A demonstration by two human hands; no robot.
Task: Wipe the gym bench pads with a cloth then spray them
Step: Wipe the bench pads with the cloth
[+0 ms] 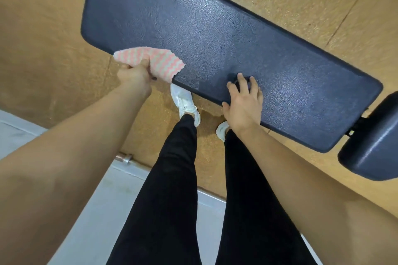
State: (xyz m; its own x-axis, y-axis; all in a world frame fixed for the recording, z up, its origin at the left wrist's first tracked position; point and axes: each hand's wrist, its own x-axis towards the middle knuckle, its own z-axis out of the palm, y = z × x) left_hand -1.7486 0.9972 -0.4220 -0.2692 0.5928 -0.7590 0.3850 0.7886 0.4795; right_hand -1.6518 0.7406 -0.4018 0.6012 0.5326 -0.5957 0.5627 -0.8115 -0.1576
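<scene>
Bench pad (215, 38): long axis running upper left to lower right.
Our left hand (134, 75) is gripping the cloth (159, 62) at its near edge; our right hand (243, 103) is resting flat alongside; floor (53, 49) lying open around.

The cloth (163, 62) pinched in the left grip (135, 74) is a soft, nubbly fabric with a matt pile. Under it and under the flat right grip (244, 107), the long worktop pad (193, 28) wears a dark leather-look covering, pebble-grained with a dull sheen. To the right of the right grip the smaller pad (370, 142) looks smoother and glossier, and the floor (53, 38) beneath both grips is speckled, granular and matt.
</scene>
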